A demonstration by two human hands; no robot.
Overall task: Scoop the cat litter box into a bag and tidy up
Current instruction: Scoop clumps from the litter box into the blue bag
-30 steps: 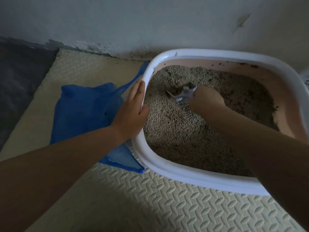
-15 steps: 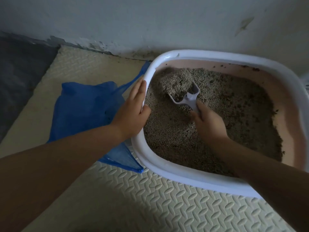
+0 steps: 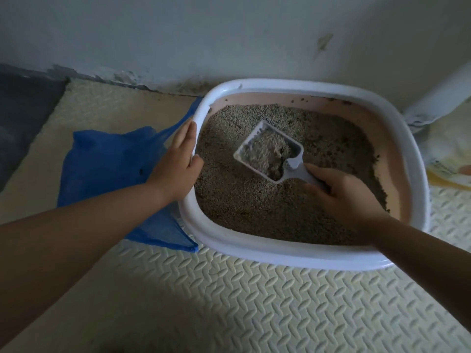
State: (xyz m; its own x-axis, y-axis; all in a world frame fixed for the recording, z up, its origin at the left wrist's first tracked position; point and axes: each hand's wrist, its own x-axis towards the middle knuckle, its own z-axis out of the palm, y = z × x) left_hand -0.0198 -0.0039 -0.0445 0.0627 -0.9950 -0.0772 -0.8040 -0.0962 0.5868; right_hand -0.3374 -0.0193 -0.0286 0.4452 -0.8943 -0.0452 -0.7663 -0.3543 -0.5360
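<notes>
A white-rimmed litter box (image 3: 257,253) with pink inner walls stands against the wall, filled with grey-brown litter (image 3: 244,202). My right hand (image 3: 344,197) grips the handle of a pale slotted scoop (image 3: 267,151), which is lifted over the litter and holds litter with a darker clump. My left hand (image 3: 178,164) grips the box's left rim, thumb inside. A blue plastic bag (image 3: 107,169) lies flat on the mat left of the box, partly under my left arm.
A cream embossed foam mat (image 3: 254,301) covers the floor. The pale wall (image 3: 229,34) runs close behind the box. Dark bare floor (image 3: 23,118) shows far left. A white and yellow package (image 3: 448,159) lies at the right edge.
My right hand has pulled back toward me and lifted the scoop out of the litter, now level with litter in it. The left hand stays on the rim.
</notes>
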